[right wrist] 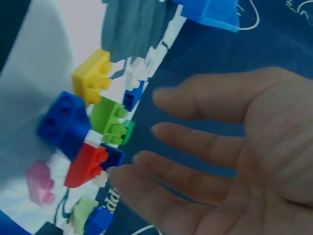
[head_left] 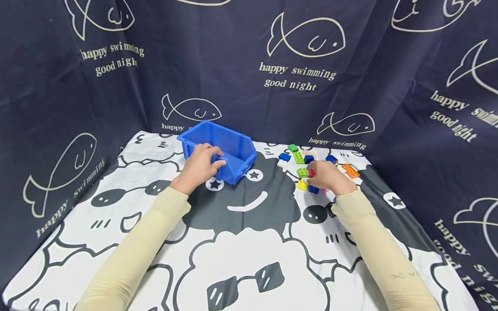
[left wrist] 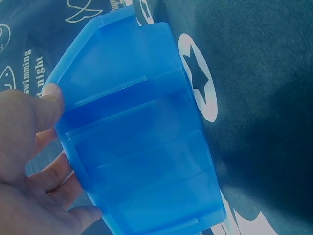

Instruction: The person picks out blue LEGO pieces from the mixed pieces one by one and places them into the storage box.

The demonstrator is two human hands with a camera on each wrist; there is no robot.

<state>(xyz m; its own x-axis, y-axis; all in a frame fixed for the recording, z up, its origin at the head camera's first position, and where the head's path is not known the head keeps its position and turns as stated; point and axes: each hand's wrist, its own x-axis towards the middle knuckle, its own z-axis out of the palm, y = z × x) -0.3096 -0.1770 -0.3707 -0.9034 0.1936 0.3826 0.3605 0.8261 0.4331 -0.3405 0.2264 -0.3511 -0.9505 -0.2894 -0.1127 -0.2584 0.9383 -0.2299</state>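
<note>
only in head view, orange brick (head_left: pixel 351 170)

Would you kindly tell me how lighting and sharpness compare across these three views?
Head view: bright and fairly even, blue bin clear; left wrist view: bluish cast, shadowy patch on the cloth; right wrist view: dimmer, red brick and right hand slightly soft.
</note>
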